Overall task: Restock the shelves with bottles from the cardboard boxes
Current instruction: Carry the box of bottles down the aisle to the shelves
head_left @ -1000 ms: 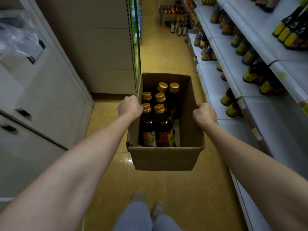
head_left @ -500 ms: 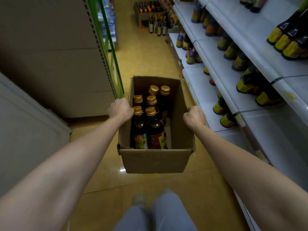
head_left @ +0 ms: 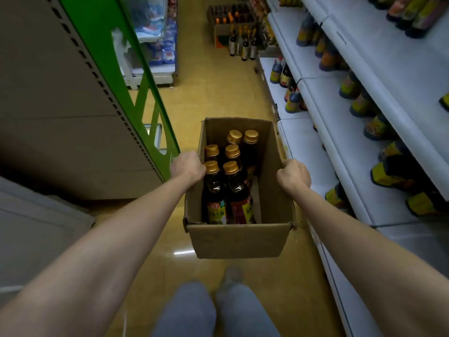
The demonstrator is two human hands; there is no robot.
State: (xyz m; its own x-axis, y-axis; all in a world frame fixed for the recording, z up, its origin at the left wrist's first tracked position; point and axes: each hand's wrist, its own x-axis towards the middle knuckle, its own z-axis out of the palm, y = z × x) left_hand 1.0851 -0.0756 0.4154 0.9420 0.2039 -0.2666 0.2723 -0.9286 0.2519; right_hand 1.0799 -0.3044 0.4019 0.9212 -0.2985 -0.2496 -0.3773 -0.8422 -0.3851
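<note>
Bottle labels (head_left: 217,213) in cardboard box (head_left: 239,240) carry print, too blurred to read.

Glossy yellow floor (head_left: 218,93), green upright (head_left: 121,69)

white shelves (head_left: 398,76), bottles (head_left: 349,87) standing; yellow floor (head_left: 213,88)

Box: an open cardboard box (head_left: 238,239) held above the yellow floor (head_left: 213,93), in the aisle.
Left hand: the left hand (head_left: 187,166) grips the box's left wall at the rim.
Right hand: the right hand (head_left: 294,175) grips the right wall, fingers curled over the edge.
Contents: six dark bottles (head_left: 216,190) with gold caps, upright, packed to the left (the right side of the box shows bare cardboard).
Right side: white shelves (head_left: 323,113) bearing dark bottles with yellow labels.
Left side: a green upright (head_left: 116,59) edging a beige panel.
Far end: another box of bottles (head_left: 230,27) on the floor.
Below: grey trouser legs (head_left: 189,310).
</note>
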